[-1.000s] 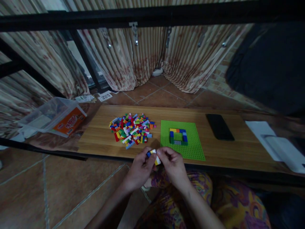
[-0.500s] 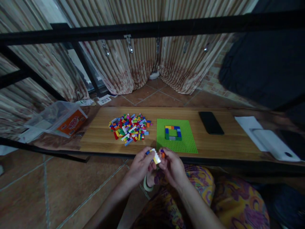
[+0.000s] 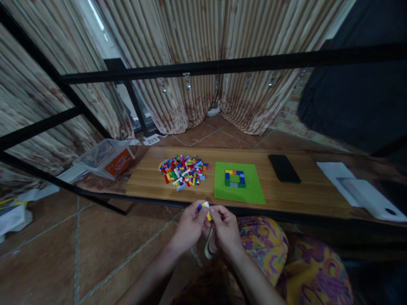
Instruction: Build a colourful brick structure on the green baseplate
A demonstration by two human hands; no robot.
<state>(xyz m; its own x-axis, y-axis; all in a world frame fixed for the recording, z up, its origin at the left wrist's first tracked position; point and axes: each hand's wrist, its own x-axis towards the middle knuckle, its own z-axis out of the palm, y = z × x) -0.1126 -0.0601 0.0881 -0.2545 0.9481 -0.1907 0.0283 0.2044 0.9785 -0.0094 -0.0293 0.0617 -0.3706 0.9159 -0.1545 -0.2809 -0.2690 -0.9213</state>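
Left hand (image 3: 188, 224) and right hand (image 3: 225, 226), fingers curled, pinching bricks (image 3: 205, 205) between them; brick frame (image 3: 242, 178) on baseplate (image 3: 253, 191), right of loose pile (image 3: 182, 170)

The left hand (image 3: 188, 226) and right hand (image 3: 227, 228) hold small toy bricks (image 3: 205, 205).

Black smartphone (image 3: 284, 168) near tabletop's (image 3: 294, 197) far right corner; white paper (image 3: 330, 171) at right edge; striped curtains (image 3: 193, 46) beyond far edge.
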